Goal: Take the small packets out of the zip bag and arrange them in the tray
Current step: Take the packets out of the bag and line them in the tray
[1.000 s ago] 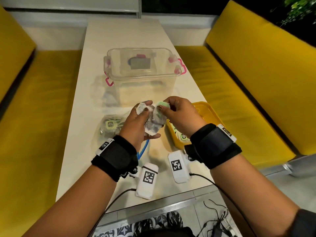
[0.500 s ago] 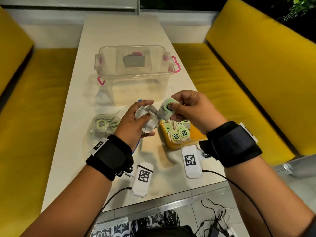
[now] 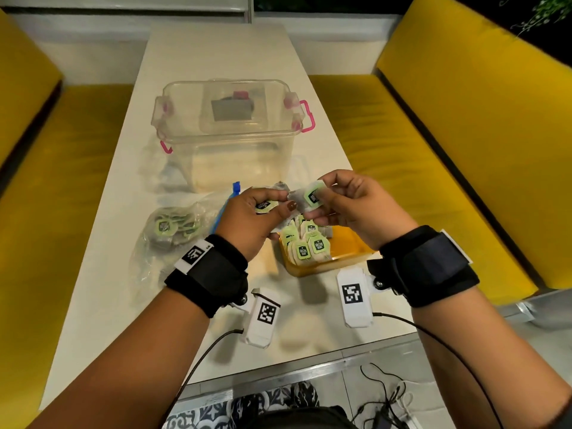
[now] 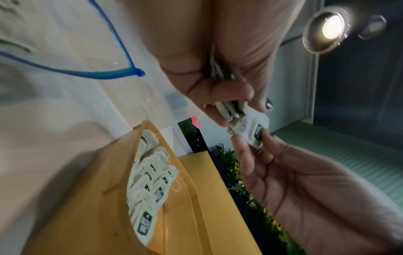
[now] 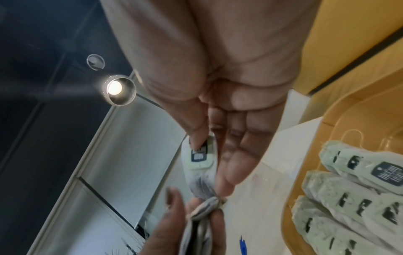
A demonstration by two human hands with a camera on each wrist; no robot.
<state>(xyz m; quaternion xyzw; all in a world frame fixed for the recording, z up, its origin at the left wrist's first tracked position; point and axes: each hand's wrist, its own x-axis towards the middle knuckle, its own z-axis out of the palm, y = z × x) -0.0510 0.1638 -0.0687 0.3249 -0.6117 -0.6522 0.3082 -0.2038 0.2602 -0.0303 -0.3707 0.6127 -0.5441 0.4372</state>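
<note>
My left hand (image 3: pixel 263 212) grips a small stack of packets (image 4: pixel 229 107) above the table, just left of the yellow tray (image 3: pixel 349 258). My right hand (image 3: pixel 334 199) pinches one green-labelled packet (image 3: pixel 311 196) between thumb and fingers, held against the stack's edge (image 5: pixel 209 205). The single packet's dark label shows under my thumb (image 5: pixel 199 153). Several packets (image 3: pixel 306 243) stand in a row in the tray's left end (image 4: pixel 150 181). The clear zip bag (image 3: pixel 173 230) with a blue seal (image 4: pixel 109 74) lies left of my hands and holds several more packets.
A clear plastic box (image 3: pixel 229 131) with pink latches stands farther back on the white table (image 3: pixel 216 51). Yellow cushioned benches (image 3: pixel 464 134) flank the table on both sides. Cables (image 3: pixel 387 407) lie on the floor near the table's front edge.
The right hand has drawn one packet clear of the stack in my left hand and lifted it slightly to the right. The tray's row of packets has come into view beneath the hands.
</note>
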